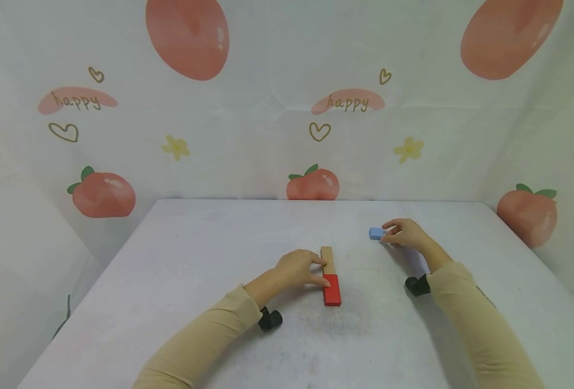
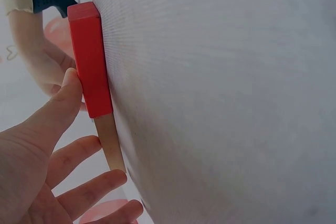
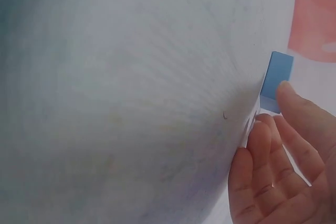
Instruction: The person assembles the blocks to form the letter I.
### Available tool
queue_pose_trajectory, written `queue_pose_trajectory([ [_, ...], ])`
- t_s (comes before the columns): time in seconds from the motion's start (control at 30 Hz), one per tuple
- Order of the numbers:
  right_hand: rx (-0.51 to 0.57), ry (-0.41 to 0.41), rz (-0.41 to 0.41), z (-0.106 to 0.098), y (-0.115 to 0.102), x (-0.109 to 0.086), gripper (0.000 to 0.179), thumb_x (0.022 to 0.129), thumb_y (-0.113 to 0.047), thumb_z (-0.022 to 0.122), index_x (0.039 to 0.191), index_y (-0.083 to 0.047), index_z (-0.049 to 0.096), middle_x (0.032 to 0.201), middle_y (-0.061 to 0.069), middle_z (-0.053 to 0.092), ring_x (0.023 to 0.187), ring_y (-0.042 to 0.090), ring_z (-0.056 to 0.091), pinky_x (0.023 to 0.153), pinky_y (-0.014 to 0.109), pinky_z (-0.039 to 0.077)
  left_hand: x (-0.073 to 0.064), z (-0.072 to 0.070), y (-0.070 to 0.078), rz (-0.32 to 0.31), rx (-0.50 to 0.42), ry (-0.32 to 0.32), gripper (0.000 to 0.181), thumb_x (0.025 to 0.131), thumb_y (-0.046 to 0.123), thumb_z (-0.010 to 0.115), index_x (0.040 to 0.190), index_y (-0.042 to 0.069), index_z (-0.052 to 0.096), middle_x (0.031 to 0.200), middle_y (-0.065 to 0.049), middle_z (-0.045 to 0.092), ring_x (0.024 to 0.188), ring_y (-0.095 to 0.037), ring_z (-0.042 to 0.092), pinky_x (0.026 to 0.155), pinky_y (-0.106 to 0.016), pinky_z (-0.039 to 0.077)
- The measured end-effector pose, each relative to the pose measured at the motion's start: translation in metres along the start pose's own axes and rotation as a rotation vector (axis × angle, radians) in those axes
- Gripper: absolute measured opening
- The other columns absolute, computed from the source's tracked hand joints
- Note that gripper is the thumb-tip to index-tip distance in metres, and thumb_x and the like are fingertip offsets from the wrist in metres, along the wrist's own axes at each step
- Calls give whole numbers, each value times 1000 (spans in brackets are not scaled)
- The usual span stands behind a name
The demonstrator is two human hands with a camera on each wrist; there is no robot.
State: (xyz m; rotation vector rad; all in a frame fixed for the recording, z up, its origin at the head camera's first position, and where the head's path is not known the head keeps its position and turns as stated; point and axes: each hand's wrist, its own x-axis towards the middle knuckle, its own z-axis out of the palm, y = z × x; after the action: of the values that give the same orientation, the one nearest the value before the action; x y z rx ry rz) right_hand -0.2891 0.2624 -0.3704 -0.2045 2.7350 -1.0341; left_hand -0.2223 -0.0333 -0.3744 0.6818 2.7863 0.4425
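A red block [image 1: 332, 294] and a natural wood block [image 1: 327, 254] lie end to end on the table, the red one nearer me. My left hand [image 1: 295, 268] is at their left side, fingers spread. In the left wrist view its thumb touches the red block's side, and the forefinger reaches the wood block. Farther back on the right lies a small blue block [image 1: 375, 233]. My right hand [image 1: 406, 235] is at its right end, fingers loosely bent. The right wrist view has the thumb over the blue block's near end; whether it presses there I cannot tell.
The white tabletop [image 1: 209, 243] runs back to a cloth backdrop [image 1: 258, 135] printed with peaches, hearts and flowers. Each wrist carries a black camera mount, one under the left cuff [image 1: 270, 320] and one beside the right cuff [image 1: 417, 286].
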Motion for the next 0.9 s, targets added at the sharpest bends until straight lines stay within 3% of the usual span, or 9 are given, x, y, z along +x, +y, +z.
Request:
queue_pose_trajectory([
  [0.27,31,-25,12,0,2,3,48,85,-13,65,123,13,49,91,14,63,66,6,53,59,21,46,1,1,-1,-5,-5,0,56,75,46,74,125,26,61,129,3,60,123,-17,53,95,-35,49],
  [0.63,17,9,8,2,6,7,44,83,-12,68,118,12,54,84,8,62,63,5,51,57,20,44,0,0,1,-15,-11,-4,56,75,46,74,125,26,61,130,2,59,123,-18,53,95,-36,49],
  [0.9,-29,29,4,2,3,5,42,83,-14,68,116,11,55,87,13,63,64,5,50,58,20,43,0,0,1,-34,-30,-15,56,75,46,74,126,27,60,131,2,59,124,-18,51,97,-36,47],
])
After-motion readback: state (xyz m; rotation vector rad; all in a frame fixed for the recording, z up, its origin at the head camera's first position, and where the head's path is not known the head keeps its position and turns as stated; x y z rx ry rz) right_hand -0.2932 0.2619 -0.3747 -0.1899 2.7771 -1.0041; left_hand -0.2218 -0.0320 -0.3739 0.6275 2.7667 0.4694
